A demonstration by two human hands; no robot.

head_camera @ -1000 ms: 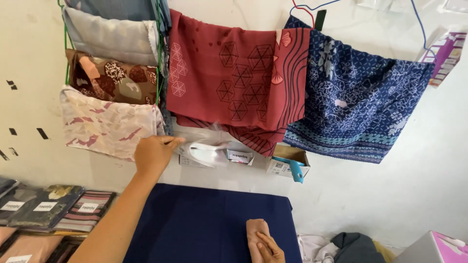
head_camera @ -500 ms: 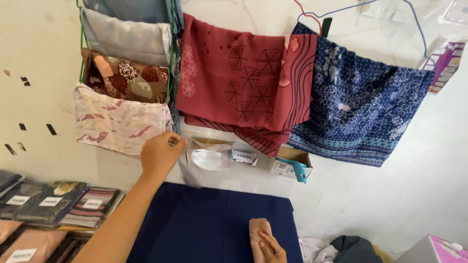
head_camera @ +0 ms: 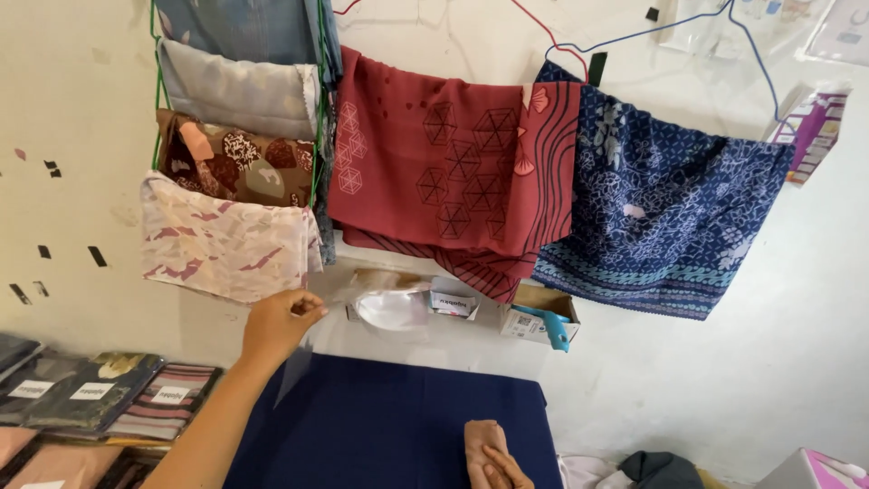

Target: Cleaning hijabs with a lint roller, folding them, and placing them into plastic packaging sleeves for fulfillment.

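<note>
At centre left of the frame, the left hand pinches a clear thin plastic sheet in closed fingers, just below the pink patterned hanging cloth. At the bottom edge, the right hand, fingers curled, grips a small folded peach cloth lying on the dark blue cloth-covered table.

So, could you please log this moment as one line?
left hand: pinching clear bag edge | right hand: on folded pink cloth | beneath: navy cloth | behind: hanging scarves
</note>
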